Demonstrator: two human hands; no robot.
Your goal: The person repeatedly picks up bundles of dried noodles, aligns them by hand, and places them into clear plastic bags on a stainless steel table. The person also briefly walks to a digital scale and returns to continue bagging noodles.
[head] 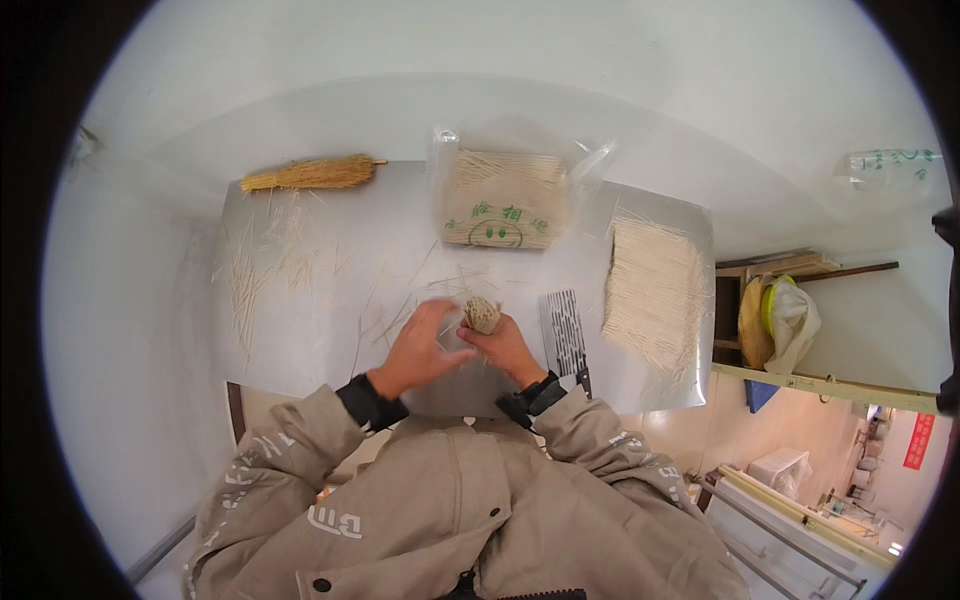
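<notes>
My right hand [514,351] grips an upright bundle of thin dried noodles [481,315], whose ends face up toward me. Just left of the bundle, my left hand [424,349] is slightly blurred, its fingers and thumb spread and nothing held in it. A cleaver [566,334] with dark streaks across its blade lies right of my right hand, handle toward me. Loose noodle strands [390,322] are scattered on the metal tabletop [315,352] around my left hand. Beyond both hands sits a clear plastic bag [499,217] of noodles, bearing green writing and a smiling face.
A wide layer of noodles [652,292] covers the table's right part. At the back left lies a straw hand broom [315,174], with stray strands [244,281] nearer me. White walls [375,45] enclose the back and left. A wooden rack [780,266] holding cloth stands to the right.
</notes>
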